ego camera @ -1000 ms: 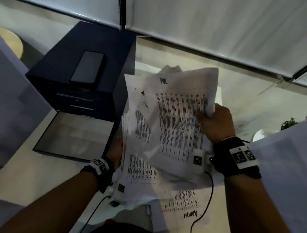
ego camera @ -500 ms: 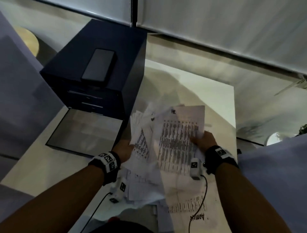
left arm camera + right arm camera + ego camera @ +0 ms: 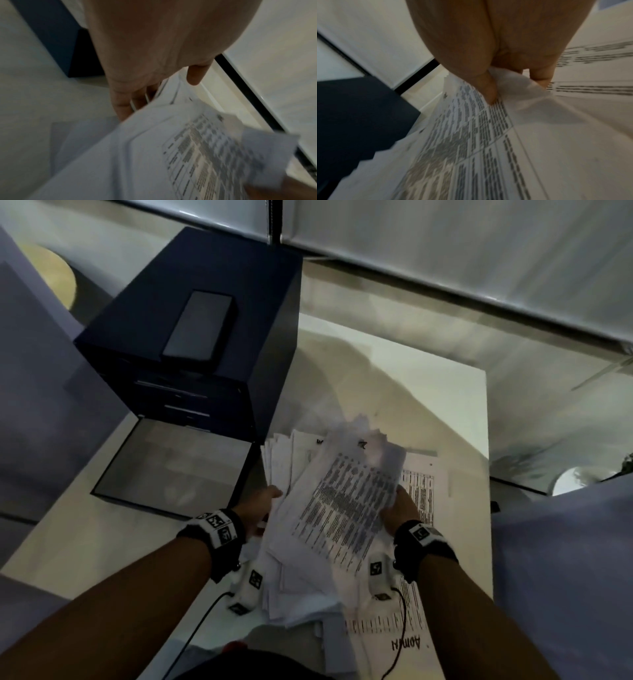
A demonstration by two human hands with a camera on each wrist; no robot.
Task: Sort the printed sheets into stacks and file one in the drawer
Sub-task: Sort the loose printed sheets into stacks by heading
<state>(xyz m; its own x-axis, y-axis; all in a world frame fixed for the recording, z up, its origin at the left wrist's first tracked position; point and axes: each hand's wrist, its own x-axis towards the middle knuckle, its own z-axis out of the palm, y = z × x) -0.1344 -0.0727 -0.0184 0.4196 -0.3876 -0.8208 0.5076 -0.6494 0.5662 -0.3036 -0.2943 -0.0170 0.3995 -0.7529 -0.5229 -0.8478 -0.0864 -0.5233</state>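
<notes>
The left hand [image 3: 262, 508] is gripping the left edge of the bundle of printed sheets [image 3: 329, 508], its fingers [image 3: 120, 102] running under the paper and the thumb [image 3: 193, 75] lying on top. The bundle is ragged, its sheets fanned out of line, and it is hanging low over the pale bench [image 3: 428, 392], above a printed sheet lying flat [image 3: 419, 501] there. To the left, the dark drawer unit [image 3: 191, 337] is standing on the bench with a phone [image 3: 198, 332] on its top, and its bottom drawer [image 3: 178, 467] is standing pulled out, with what looks like paper already lying inside. On the right, the right hand [image 3: 399, 511] is pinching the bundle's right edge, its thumb [image 3: 488, 92] pressing on the printed table and the fingers curling beneath.

Judging from this, the sorting step is in hand: the mixed bundle is being brought down to the bench. The next move calls for setting it down, or squaring its loose edges, then peeling sheets off one at a time by heading, keeping both grips firm so that no loose page slips out.
</notes>
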